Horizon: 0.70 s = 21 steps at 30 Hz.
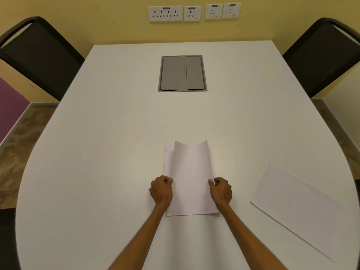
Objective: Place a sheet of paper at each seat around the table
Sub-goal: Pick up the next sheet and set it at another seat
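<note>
Pinched at both long edges: top sheet of a small paper stack, just short of the grey cable hatch set into the white table. Left hand and right hand curled nearly closed, thumb and fingers nipping the sheet, far end bowed up. 1 placed sheet lying flat, well right of the hatch, near the table edge. 2 dark chairs flanking the hatch's far side, no paper before either. Best done by lifting evenly, peeling only 1 sheet free. Number of sheets underneath hard to make out; near seats out of view.
</note>
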Motion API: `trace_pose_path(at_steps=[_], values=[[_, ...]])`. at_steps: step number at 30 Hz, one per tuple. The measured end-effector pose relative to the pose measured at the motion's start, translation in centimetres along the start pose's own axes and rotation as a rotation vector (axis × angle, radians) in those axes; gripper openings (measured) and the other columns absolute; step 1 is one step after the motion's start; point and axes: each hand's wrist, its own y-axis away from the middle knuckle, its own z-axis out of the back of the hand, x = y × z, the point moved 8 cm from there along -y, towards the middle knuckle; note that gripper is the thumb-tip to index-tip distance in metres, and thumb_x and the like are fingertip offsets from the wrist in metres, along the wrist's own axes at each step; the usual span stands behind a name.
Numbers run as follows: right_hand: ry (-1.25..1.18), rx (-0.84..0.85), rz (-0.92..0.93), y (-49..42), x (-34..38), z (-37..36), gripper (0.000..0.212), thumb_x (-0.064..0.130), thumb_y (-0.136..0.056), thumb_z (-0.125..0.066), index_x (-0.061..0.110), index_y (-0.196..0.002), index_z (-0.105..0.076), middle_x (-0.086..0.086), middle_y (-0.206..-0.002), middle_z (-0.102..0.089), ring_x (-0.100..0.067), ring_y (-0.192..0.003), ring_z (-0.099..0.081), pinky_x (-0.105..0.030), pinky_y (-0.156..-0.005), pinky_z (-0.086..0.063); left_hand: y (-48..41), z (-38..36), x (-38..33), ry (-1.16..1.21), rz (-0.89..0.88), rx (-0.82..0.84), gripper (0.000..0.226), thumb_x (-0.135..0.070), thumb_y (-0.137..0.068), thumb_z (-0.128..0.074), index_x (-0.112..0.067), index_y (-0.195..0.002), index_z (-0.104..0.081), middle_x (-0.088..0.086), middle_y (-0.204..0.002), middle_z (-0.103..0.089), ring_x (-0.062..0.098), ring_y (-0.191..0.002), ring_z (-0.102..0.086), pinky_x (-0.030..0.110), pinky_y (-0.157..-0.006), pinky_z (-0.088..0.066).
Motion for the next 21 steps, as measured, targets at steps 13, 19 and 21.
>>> trace_pose_path(at_steps=[13, 19, 21], values=[[-0.485, 0.013, -0.095, 1.8, 0.5, 4.1, 0.024, 0.022, -0.087, -0.073, -0.002, -0.088, -0.069, -0.018, -0.08, -0.066, -0.034, -0.078, -0.057, -0.031, -0.073, -0.05, 1.4, 4.0, -3.3, 0.351, -0.07, 0.013, 0.021, -0.024, -0.096, -0.06, -0.004, -0.102, -0.063, 0.014, -0.102, -0.071, 0.022, -0.087, -0.064, 0.029, -0.073, -0.048], [-0.651, 0.005, -0.028, 4.9, 1.6, 9.5, 0.031, 0.02, -0.083, -0.077, -0.01, -0.089, -0.067, -0.027, -0.097, -0.07, -0.033, -0.076, -0.061, -0.048, -0.091, -0.056, 4.7, 7.4, -8.0, 0.446, -0.228, 0.021, 0.02, -0.022, -0.095, -0.062, -0.003, -0.099, -0.064, 0.013, -0.096, -0.071, 0.029, -0.089, -0.068, 0.028, -0.07, -0.047], [-0.684, -0.006, 0.006, 6.2, 2.1, 11.7, 0.021, 0.018, -0.081, -0.079, -0.001, -0.083, -0.071, -0.024, -0.101, -0.071, -0.025, -0.081, -0.062, -0.05, -0.096, -0.053, 5.7, 8.5, -9.7, 0.468, -0.281, 0.038, 0.02, -0.022, -0.094, -0.063, -0.003, -0.099, -0.064, 0.013, -0.096, -0.071, 0.029, -0.088, -0.068, 0.03, -0.071, -0.05]])
